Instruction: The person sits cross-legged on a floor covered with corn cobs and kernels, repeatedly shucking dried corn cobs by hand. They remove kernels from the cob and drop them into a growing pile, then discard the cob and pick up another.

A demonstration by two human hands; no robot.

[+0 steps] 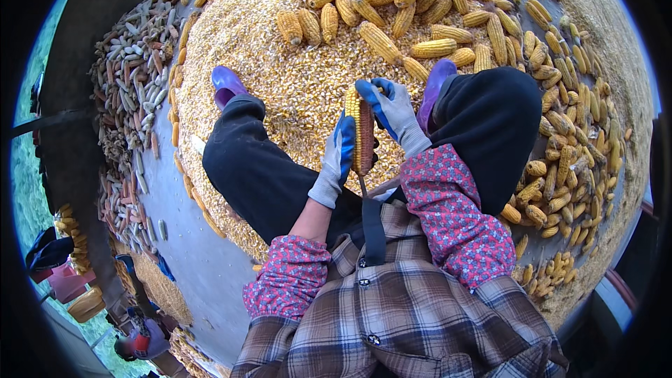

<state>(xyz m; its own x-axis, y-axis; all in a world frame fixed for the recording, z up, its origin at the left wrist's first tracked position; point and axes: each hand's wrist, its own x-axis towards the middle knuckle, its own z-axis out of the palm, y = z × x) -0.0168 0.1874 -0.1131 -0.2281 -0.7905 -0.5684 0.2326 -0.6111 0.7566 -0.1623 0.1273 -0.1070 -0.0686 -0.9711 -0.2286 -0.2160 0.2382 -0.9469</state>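
An ear of dried corn (362, 134) stands nearly upright before my body, partly stripped. Yellow kernels cover its left side, while the right side is bare reddish cob. My left hand (337, 152), in a grey glove with a blue coated palm, grips it low on the left. My right hand (391, 107), gloved the same way, has its thumb and fingers bent at the ear's upper right side; the fingertips partly hide that spot. Loose corn kernels (304, 115) are spread thickly on the floor beneath both hands and between my legs.
Unshelled ears (380, 0) lie heaped ahead, and another pile of ears (562, 168) spreads along my right. Bare cobs (139, 73) cover the concrete floor (194, 257) at left. My purple boots (228, 84) rest among the kernels. Another person (147, 336) is at lower left.
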